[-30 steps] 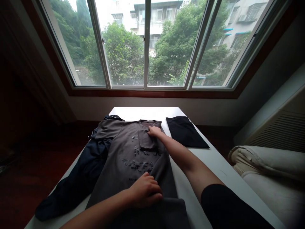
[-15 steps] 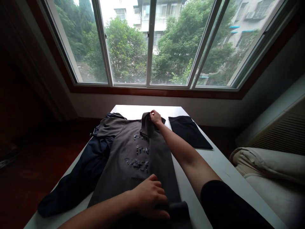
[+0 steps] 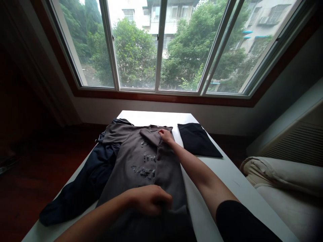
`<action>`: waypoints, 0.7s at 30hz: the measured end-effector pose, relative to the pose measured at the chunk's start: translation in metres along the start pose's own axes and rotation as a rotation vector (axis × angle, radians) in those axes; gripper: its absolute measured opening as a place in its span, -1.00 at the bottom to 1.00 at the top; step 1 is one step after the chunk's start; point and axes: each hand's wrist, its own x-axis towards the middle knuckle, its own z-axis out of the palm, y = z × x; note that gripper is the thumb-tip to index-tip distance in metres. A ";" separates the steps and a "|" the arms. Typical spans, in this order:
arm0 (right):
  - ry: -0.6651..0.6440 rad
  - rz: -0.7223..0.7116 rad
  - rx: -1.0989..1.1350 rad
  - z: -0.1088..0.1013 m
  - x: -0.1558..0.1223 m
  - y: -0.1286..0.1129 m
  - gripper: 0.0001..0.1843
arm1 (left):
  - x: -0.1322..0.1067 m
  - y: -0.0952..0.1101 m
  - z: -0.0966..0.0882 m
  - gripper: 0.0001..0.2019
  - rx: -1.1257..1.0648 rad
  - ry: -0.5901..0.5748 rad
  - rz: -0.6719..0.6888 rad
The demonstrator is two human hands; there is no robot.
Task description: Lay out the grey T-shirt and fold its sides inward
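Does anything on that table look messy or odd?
The navy garment lies rumpled along the left edge of the table, partly under the gray shirt; it looks untidy compared with the flat black cloth.

The left arm (image 3: 106, 211), bare, enters from seven o'clock; the left hand (image 3: 151, 200) is low at six o'clock, its back upward, fingers curled into a fist, knuckles toward three o'clock; the right arm (image 3: 202, 174) reaches farther, nearly straight, from five o'clock; the right hand (image 3: 166, 135) is just below centre, fingers bent, tips pinched toward ten o'clock.
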 end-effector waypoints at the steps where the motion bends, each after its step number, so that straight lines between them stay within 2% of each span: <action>1: 0.040 0.004 -0.025 -0.001 -0.006 0.005 -0.72 | 0.000 0.001 0.000 -0.55 -0.030 -0.022 -0.015; 4: 0.132 0.021 -0.151 -0.005 -0.018 0.018 -0.63 | 0.005 0.006 0.009 -0.38 0.000 -0.065 -0.039; 7: 0.050 0.016 -0.259 -0.004 -0.021 0.028 -0.61 | 0.014 0.011 0.028 -0.23 0.166 -0.067 -0.063; 9: 0.001 -0.006 -0.290 0.000 -0.020 0.033 -0.57 | 0.018 0.012 0.041 -0.26 0.266 -0.101 -0.031; 12: -0.042 -0.025 -0.327 0.009 -0.017 0.041 -0.49 | 0.020 0.008 0.055 -0.48 0.324 -0.150 0.096; 15: -0.115 -0.020 -0.374 0.018 -0.009 0.049 -0.43 | 0.021 0.006 0.057 -0.57 0.354 -0.136 0.165; 21: -0.148 0.034 -0.400 0.027 0.013 0.061 -0.34 | 0.028 0.019 0.041 -0.60 0.343 -0.107 0.102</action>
